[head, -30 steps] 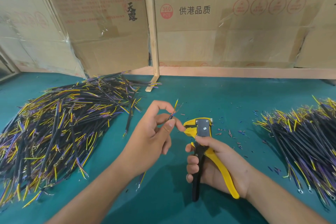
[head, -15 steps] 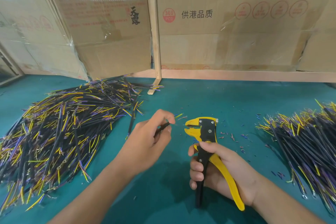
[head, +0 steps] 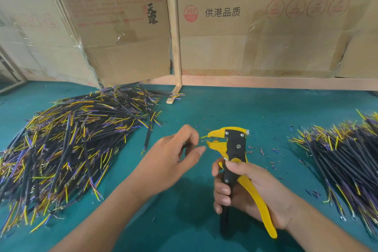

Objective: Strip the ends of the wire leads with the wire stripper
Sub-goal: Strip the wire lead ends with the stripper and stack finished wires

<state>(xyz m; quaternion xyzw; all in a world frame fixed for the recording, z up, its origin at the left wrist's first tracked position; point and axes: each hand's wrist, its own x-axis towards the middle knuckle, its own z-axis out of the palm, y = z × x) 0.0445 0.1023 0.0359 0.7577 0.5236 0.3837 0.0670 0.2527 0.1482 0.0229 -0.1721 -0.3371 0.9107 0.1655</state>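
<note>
Wire lead (head: 202,137) tip sits in the mouth of the yellow-black wire stripper (head: 231,145), pinched by left hand (head: 171,159); right hand (head: 245,188) grips handles. Wire piles left (head: 67,145) and right (head: 343,157) on green table (head: 204,108).

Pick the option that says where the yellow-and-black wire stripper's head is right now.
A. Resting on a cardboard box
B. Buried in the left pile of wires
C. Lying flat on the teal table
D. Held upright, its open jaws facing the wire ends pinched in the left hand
D: the right hand grips the yellow-and-black wire stripper upright, its open jaws facing the thin wire ends pinched by the left hand.
</note>
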